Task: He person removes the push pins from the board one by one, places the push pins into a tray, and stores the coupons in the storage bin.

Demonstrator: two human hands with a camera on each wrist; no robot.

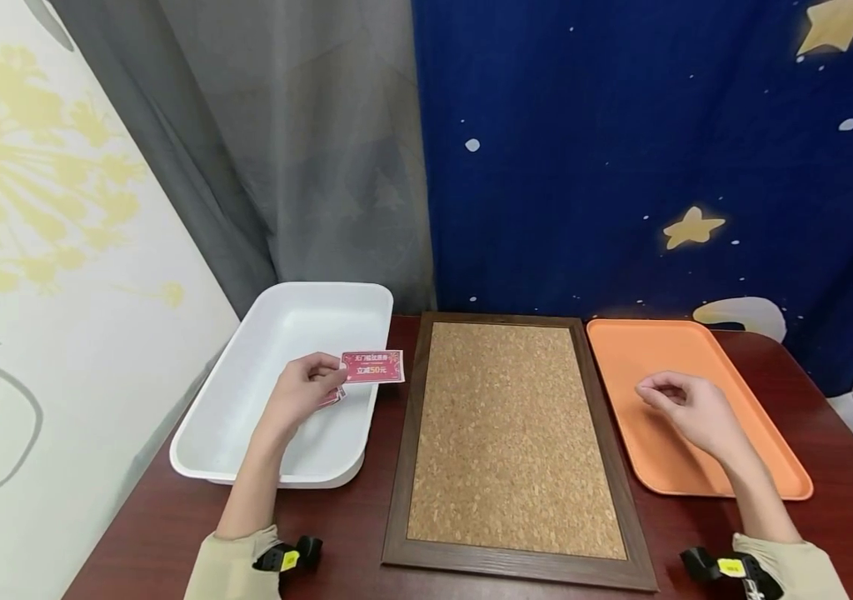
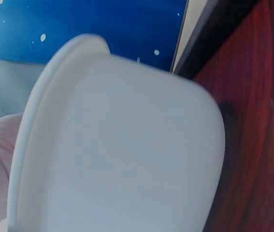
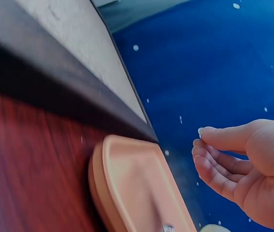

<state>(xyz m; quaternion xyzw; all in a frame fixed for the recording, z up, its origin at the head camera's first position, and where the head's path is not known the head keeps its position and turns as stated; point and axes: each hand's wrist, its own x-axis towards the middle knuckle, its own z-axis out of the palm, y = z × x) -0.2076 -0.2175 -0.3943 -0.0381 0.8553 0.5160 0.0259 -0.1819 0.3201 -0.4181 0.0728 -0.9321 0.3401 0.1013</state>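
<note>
My left hand (image 1: 302, 390) pinches a pink-red paper coupon (image 1: 376, 367) at its left end, over the right side of a white plastic basin (image 1: 235, 400). Part of a second coupon (image 1: 332, 398) shows below the fingers; whether it is held or lies in the basin I cannot tell. In the left wrist view the basin wall (image 2: 127, 145) hides the fingertips and coupons. Above an orange tray (image 1: 741, 400) hovers my right hand (image 1: 692, 408), fingers loosely bent towards the thumb. Nothing shows between them in the right wrist view.
A cork board (image 1: 509, 433) with a brown wooden frame lies between basin and tray on the dark red table (image 1: 344, 533). In the right wrist view, a small shiny thing (image 3: 168, 227) appears by the tray's bottom. Grey and blue curtains (image 1: 546, 167) hang behind.
</note>
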